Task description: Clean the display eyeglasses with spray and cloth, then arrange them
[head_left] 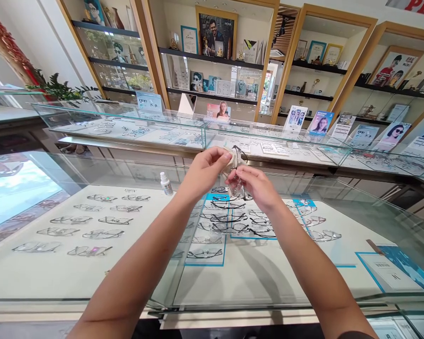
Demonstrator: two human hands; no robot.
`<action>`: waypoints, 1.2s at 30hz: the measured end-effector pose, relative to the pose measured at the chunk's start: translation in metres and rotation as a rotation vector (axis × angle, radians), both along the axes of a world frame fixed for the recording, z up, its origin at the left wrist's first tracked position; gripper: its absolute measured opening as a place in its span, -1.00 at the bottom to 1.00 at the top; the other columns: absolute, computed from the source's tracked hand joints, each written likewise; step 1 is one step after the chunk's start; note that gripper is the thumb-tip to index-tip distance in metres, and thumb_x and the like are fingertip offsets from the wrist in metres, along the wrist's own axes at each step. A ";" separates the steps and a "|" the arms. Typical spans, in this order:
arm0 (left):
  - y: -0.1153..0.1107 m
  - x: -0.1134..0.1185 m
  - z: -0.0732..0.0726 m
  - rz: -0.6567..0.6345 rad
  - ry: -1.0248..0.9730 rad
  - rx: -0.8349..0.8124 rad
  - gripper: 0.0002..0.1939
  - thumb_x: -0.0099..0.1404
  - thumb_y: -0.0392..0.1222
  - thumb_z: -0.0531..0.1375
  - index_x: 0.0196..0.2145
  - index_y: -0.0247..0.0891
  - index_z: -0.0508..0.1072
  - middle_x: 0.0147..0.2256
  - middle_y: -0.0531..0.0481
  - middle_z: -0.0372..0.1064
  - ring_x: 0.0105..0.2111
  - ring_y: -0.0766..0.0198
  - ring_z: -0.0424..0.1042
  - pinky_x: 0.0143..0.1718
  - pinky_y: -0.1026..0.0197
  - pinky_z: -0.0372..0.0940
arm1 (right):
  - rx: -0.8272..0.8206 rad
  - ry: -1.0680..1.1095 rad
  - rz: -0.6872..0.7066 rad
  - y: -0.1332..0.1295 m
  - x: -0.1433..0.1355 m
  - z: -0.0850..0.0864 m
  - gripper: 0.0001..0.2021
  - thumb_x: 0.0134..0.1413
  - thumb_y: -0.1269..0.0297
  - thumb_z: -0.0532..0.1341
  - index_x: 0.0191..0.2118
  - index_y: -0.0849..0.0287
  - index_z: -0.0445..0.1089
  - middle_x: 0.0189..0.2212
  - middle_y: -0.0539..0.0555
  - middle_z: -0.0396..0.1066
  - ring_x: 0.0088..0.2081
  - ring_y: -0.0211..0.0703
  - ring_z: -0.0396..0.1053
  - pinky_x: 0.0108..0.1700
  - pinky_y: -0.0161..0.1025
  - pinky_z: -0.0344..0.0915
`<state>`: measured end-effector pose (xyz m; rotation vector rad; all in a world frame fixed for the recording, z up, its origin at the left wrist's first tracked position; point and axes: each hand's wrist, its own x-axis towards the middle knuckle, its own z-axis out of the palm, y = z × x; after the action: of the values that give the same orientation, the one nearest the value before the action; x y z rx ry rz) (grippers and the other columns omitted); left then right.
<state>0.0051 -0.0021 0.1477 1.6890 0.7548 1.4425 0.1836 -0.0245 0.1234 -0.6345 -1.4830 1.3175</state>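
Fingers (pixel 223 163) of the left hand (pixel 208 170) pinch a pale cloth (pixel 229 162), nearly closed. The right hand (pixel 257 183) has its fingers closed on dark-rimmed eyeglasses (pixel 236 188), held between both hands, right of the left fingertips.

Shot from a camera worn on the person's head, the single view faces forward and down between two outstretched forearms (pixel 137 263), close enough that they rise large from the bottom edge while the left hand (pixel 205 170) and right hand (pixel 259 188) come together near the center of the frame. The wide angle looks down into the near glass display case (pixel 247 309) across the foreground, then over a second glass counter (pixel 204 136) to wall shelves (pixel 212 58) farther off at the top, their dark ledges sloping down toward the right in the tilted frame.
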 end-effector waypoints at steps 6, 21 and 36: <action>-0.004 0.014 -0.007 -0.060 -0.203 -0.107 -0.48 0.23 0.07 0.50 -0.23 -0.12 0.23 -0.51 0.22 0.34 -0.61 0.39 0.31 -0.50 0.25 0.23 | 0.003 0.065 0.062 0.003 0.000 -0.003 -0.69 0.21 -0.07 0.41 -0.32 0.09 0.58 -0.31 0.06 0.57 -0.26 -0.12 0.42 -0.17 -0.16 0.34; -0.004 0.010 0.001 -0.431 -0.143 -0.270 -0.56 0.22 0.09 0.52 -0.36 -0.27 0.43 -0.54 0.09 0.42 -0.57 0.39 0.33 -0.44 0.27 0.30 | 0.007 0.126 0.136 0.004 0.004 -0.003 -0.71 0.17 -0.02 0.43 -0.35 0.11 0.61 -0.35 0.06 0.59 -0.26 -0.13 0.46 -0.11 -0.18 0.42; -0.003 0.022 -0.010 -0.305 -0.243 -0.185 -0.48 0.38 0.26 0.35 -0.47 -0.25 0.45 -0.66 0.04 0.36 -0.69 0.35 0.26 -0.56 0.24 0.28 | 0.003 0.022 0.152 0.009 0.010 -0.005 -0.70 0.25 0.02 0.37 -0.34 0.14 0.64 -0.35 0.08 0.59 -0.25 -0.15 0.45 -0.09 -0.18 0.33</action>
<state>0.0276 -0.0050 0.1378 1.3881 0.4585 1.2914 0.1931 -0.0151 0.1186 -0.5118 -1.5394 1.4326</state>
